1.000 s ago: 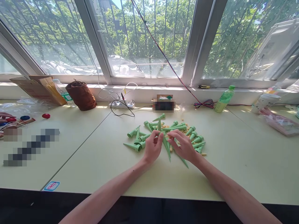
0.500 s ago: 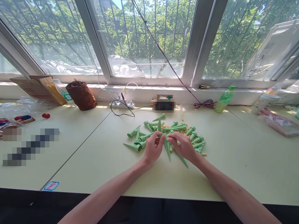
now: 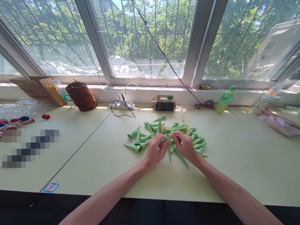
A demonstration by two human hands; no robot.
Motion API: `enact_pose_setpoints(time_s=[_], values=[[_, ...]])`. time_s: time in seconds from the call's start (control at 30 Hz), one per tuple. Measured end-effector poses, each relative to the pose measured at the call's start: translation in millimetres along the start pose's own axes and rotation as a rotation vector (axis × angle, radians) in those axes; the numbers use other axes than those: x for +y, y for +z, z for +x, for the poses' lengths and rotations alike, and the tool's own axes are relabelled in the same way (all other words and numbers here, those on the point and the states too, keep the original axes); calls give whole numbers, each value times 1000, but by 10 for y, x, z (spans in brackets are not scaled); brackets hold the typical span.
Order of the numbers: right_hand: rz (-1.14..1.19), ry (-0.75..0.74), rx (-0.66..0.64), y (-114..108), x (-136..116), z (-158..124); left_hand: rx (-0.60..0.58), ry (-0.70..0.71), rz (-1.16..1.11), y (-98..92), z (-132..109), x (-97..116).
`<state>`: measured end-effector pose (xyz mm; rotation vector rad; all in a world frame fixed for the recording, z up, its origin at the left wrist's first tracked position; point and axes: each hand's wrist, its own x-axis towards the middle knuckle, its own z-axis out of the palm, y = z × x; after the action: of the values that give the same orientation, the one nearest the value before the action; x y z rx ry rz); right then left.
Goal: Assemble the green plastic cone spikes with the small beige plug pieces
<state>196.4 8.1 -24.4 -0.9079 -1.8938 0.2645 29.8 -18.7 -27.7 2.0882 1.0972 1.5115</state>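
My left hand [image 3: 156,148] is closed, thumb and fingers pinching a green plastic spike [image 3: 167,137] with a round open collar. My right hand [image 3: 185,146] is closed too, its fingertips pinched together at the right side of that collar; whatever lies between them is too small to make out. Around and beneath both hands spreads a loose pile of hollow green cone-shaped spikes [image 3: 182,156], most lying on their sides. One spike [image 3: 160,126] points upward just behind my left hand. Small tan pieces [image 3: 166,127], apparently wooden, are scattered among the spikes.
Behind the pile are a small box [image 3: 164,106], a power strip [image 3: 119,105] and a brown pouch [image 3: 81,96]. A green bottle [image 3: 225,100] and a pinkish plastic bag [image 3: 281,123] stand to the right. Far left lies a red ball [image 3: 46,116].
My left thumb has shifted slightly right and down, and the spike's collar now shows between my hands. My right fingertips have drawn a little to the right.
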Motion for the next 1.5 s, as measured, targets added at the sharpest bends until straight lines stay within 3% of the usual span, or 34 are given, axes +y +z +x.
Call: enact_pose_setpoints(time_s=[0.3, 0.6, 0.87, 1.5], values=[[50, 31, 25, 10, -11, -7, 46, 31, -21, 12, 3, 26], [74, -103, -48, -29, -48, -16, 62, -237, -200, 10, -13, 44], [78, -155, -70, -8, -4, -14, 93, -299, -247, -10, 21, 60], [41, -106, -213, -43, 4, 1, 50, -181, -135, -35, 18, 54]])
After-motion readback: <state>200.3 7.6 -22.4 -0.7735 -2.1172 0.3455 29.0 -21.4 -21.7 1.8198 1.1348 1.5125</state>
